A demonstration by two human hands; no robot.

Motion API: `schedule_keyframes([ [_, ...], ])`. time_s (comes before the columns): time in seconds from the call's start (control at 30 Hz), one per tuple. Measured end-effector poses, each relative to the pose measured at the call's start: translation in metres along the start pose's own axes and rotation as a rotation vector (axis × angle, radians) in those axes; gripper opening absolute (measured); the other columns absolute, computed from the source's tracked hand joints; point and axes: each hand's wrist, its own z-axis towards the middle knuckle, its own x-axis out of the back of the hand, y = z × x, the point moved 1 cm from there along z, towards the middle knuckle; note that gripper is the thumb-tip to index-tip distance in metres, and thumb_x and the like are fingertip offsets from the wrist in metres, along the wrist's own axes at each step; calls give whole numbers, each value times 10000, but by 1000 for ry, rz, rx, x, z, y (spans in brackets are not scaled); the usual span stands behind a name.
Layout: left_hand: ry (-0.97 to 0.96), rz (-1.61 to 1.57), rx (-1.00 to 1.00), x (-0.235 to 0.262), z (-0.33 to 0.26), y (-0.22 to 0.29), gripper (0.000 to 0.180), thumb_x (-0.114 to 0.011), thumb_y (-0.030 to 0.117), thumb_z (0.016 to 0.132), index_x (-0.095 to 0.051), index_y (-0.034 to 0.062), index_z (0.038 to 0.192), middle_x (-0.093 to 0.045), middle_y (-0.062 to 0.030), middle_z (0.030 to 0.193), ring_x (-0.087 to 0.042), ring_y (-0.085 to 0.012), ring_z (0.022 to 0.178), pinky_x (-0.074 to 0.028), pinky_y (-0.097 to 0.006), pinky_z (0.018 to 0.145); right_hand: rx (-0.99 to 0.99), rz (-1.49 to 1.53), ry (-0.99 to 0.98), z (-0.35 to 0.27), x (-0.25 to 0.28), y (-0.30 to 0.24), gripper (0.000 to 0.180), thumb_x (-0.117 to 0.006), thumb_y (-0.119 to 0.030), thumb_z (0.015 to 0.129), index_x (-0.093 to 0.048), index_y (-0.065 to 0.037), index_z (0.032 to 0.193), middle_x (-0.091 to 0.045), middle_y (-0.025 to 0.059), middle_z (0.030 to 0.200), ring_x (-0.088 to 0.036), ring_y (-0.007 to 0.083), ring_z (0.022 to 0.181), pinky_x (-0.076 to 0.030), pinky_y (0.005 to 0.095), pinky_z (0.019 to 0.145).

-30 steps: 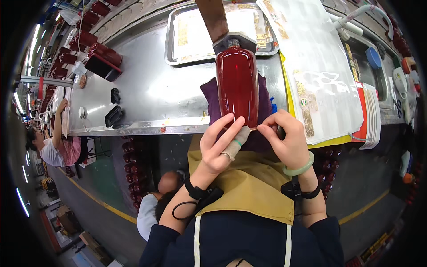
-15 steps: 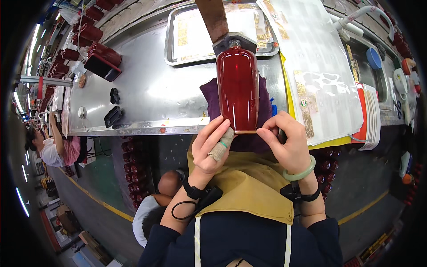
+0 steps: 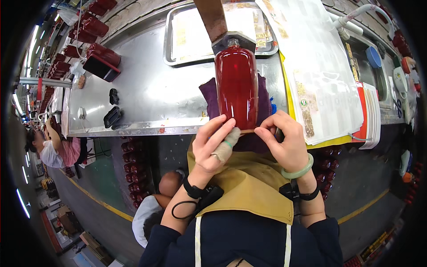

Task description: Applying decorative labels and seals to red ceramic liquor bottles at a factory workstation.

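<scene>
Near the steel counter (image 3: 147,95) edge: glossy red bottle (image 3: 236,91) lying on a purple cloth (image 3: 209,95), neck clamped at the far end. Left hand (image 3: 212,144) and right hand (image 3: 284,142), each grip pinching the bottle's near base. Further right, a clear sheet of gold rectangular labels (image 3: 320,75) over a yellow-and-red stack; far left, a dark red box (image 3: 101,60).

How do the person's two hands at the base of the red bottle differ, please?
The left hand has a wrapped, taped finger against the red bottle; the right hand shows no wrapping. The right wrist wears a pale green bangle; the left wrist has only a black strap. Both touch the bottle's lower end.
</scene>
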Motion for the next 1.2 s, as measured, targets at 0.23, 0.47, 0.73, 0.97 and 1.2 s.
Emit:
schedule_keyframes([
  [0.23,57,-4,83,-1,-7,0,313,-873,-74,712,-748,-37,997,-749,-136,1114,-734,-345,1013,-635,-393,824,23,22,1,2,-3,-5,169,-795,-108,893,-657,-20,853,-587,80,767,-544,215,601,-426,342,575],
  [0.47,46,78,19,1,-9,3,188,-829,-60,741,-748,-31,908,-764,-104,1135,-718,-326,1069,-650,-356,767,26,21,11,1,-4,-2,159,-792,-108,897,-664,-22,857,-589,82,769,-542,215,601,-430,340,576],
  [0.73,17,-11,86,0,-7,2,265,-851,-66,733,-747,-46,975,-755,-136,1118,-720,-352,1058,-652,-386,836,-37,-10,26,1,-6,-7,154,-788,-98,896,-665,-17,853,-591,88,771,-551,214,614,-432,341,578],
  [0.97,94,-37,149,-3,-9,3,360,-879,-32,746,-742,-56,1079,-749,-167,1118,-739,-338,1025,-632,-389,869,-89,43,121,-4,-12,-1,197,-800,-124,893,-642,-12,859,-584,76,780,-523,190,625,-430,324,596],
  [1.2,78,-34,152,-3,-13,3,379,-876,-34,754,-738,-46,1107,-745,-168,1142,-729,-333,1069,-621,-385,905,-188,172,113,-5,-28,1,274,-789,-198,926,-592,-10,894,-573,67,729,-512,157,606,-441,309,593],
])
